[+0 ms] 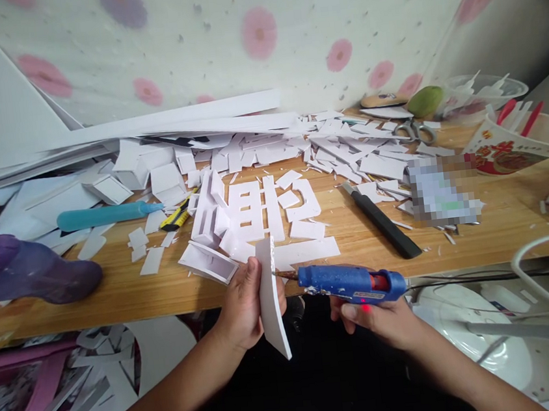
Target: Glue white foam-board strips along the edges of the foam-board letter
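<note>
My left hand (241, 305) grips a white foam-board piece (271, 300) and holds it upright on edge in front of the table. My right hand (383, 318) is wrapped round a blue hot-glue gun (351, 282) lying level, its nozzle tip touching the top edge of the white piece. Just beyond, on the wooden table (356, 239), lie white cut-out letter shapes (255, 211) and loose foam strips.
A black utility knife (381, 220), a yellow cutter (175, 218), a teal tube (103, 215), scissors (411, 131), a green fruit (424, 101) and a paper bowl (523, 140) lie among scraps. Large white boards (4, 109) lean at left. A white cable (544, 249) and fan (468, 322) sit at right.
</note>
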`<state>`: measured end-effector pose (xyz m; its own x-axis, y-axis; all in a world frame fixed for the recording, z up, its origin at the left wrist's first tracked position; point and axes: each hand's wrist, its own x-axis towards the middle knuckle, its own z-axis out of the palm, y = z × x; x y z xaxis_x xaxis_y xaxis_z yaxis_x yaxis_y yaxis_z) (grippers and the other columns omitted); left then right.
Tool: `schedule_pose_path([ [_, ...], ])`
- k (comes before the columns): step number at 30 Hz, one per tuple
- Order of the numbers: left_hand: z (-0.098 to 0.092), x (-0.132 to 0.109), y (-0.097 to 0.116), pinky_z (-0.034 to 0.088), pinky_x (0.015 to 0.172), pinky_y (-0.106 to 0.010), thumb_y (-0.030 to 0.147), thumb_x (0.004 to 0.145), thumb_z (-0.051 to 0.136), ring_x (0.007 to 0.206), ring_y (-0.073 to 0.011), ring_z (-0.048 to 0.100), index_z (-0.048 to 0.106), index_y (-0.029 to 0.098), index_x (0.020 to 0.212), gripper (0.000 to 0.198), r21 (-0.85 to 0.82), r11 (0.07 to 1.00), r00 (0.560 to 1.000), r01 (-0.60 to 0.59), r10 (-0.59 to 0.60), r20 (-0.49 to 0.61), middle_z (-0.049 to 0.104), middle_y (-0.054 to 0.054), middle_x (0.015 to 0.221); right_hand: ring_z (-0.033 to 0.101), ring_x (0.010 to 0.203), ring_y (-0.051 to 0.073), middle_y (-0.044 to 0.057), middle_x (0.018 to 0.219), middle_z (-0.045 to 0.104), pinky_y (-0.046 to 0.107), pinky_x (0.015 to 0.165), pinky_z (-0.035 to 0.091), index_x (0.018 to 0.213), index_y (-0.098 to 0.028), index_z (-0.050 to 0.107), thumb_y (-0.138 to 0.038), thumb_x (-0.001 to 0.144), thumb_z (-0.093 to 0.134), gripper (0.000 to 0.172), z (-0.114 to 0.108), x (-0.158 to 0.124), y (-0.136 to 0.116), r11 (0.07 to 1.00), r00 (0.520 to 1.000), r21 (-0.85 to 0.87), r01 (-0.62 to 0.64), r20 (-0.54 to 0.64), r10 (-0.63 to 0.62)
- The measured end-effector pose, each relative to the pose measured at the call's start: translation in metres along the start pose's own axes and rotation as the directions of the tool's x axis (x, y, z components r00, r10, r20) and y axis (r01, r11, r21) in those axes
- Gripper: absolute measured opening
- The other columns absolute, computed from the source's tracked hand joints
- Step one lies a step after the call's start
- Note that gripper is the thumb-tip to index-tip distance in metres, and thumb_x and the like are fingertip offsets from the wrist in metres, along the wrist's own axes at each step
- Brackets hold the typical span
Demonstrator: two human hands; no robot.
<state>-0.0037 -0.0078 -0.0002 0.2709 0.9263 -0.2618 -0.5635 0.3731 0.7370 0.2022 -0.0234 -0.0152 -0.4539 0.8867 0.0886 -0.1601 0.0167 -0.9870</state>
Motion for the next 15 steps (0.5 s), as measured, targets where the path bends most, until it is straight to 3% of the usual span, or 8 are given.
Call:
schedule_pose_path([
  [5, -0.0006, 0.0009, 0.0002, 0.032, 0.032, -0.017, 0.063, 0.069, 0.073, 0.031, -0.0049, 0.033, 0.044, 0.018, 0.060, 0.054, -0.006, 1.000, 1.000, 0.019, -0.019, -0.023, 0.042, 0.007, 0.041, 0.050, 0.045, 0.011, -0.002, 0.057, 0.055, 0.023, 0.044, 0.041, 0.084, -0.019, 0.055, -0.051, 0.083, 0.063, 0.033, 0.0003, -0.0019, 0.0000, 0.999, 0.999, -0.031, -0.037, 0.009, 0.037],
  [9, 0.0006, -0.0004, 0.0010, 0.032, 0.031, -0.016, 0.063, 0.067, 0.075, 0.031, -0.0040, 0.033, 0.045, 0.017, 0.059, 0.055, -0.005, 1.000, 0.998, 0.010, -0.010, -0.054, 0.042, 0.007, 0.043, 0.050, 0.046, 0.011, -0.002, 0.055, 0.053, 0.023, 0.044, 0.042, 0.074, -0.020, 0.052, -0.052, 0.084, 0.061, 0.035, 0.0003, -0.0028, -0.0021, 0.997, 0.999, -0.071, -0.031, 0.024, 0.033],
  [15, 0.0006, -0.0012, 0.0011, 0.035, 0.032, -0.017, 0.064, 0.065, 0.075, 0.032, -0.0046, 0.036, 0.044, 0.017, 0.057, 0.057, 0.009, 1.000, 0.996, 0.001, 0.000, -0.084, 0.044, 0.007, 0.045, 0.052, 0.048, 0.011, 0.004, 0.068, 0.059, 0.023, 0.042, 0.043, 0.065, -0.019, 0.053, -0.050, 0.083, 0.061, 0.037, -0.0012, -0.0084, -0.0013, 0.988, 1.000, -0.150, -0.024, 0.000, 0.025],
])
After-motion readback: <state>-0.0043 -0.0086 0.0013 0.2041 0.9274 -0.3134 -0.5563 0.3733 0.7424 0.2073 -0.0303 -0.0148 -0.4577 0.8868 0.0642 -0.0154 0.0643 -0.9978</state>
